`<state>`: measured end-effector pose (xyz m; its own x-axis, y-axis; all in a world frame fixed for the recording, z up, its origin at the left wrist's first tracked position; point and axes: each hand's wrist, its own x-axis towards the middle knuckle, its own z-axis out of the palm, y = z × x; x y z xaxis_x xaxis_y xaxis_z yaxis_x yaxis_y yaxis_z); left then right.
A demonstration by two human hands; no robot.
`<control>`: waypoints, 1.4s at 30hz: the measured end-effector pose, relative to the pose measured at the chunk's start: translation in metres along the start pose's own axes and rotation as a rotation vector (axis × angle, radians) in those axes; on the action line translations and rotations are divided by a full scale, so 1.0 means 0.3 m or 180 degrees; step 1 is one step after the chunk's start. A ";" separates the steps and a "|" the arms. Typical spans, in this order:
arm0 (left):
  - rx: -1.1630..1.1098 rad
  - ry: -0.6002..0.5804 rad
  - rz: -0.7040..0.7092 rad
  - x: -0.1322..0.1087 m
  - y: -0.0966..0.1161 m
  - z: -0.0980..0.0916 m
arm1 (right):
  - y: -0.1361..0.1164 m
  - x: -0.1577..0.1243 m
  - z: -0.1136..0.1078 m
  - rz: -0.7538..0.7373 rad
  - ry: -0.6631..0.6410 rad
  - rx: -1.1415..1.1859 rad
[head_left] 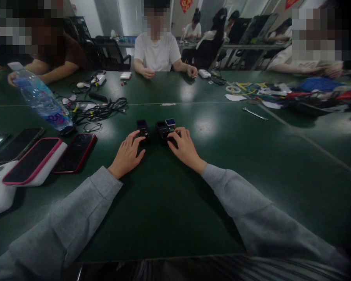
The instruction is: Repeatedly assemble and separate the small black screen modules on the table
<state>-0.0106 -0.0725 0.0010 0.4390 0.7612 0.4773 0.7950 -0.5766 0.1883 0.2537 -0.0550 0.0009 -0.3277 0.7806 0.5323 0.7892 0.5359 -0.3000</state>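
Note:
Two small black devices with little screens lie side by side on the dark green table. My left hand (128,152) is open, its fingers spread, with fingertips at the near end of the left black device (142,125). My right hand (185,147) reaches in from the other side, fingers apart and slightly bent, fingertips at the right edge of the second black device (161,128). Just behind those fingertips sits a small pale device with a dark blue screen (170,122). Whether the right fingertips press on anything is too small to tell.
To the left lie a red-edged phone (76,153), a pink-rimmed phone (32,160) on a white case, and a tilted water bottle (43,99). Tangled black cables (105,109) lie behind. A wrench (254,113) and a cable heap (280,91) are right. Several people sit opposite.

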 end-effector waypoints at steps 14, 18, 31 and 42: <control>0.0066 -0.0062 -0.0049 -0.003 0.000 -0.003 | -0.003 0.003 0.001 -0.0035 0.0021 0.0057; 0.0034 -0.0077 -0.0062 -0.001 0.000 -0.004 | 0.001 0.004 0.001 -0.0029 -0.0003 0.0063; -0.0027 -0.0120 -0.0076 0.001 0.003 -0.005 | 0.004 0.001 0.003 -0.0126 -0.0026 0.0085; -0.0094 -0.0061 -0.0034 -0.002 0.000 -0.002 | 0.003 0.000 0.001 -0.0080 -0.0068 0.0129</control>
<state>-0.0113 -0.0731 0.0012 0.4387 0.7727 0.4588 0.7871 -0.5767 0.2188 0.2541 -0.0544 0.0004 -0.3585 0.7732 0.5231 0.7591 0.5677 -0.3187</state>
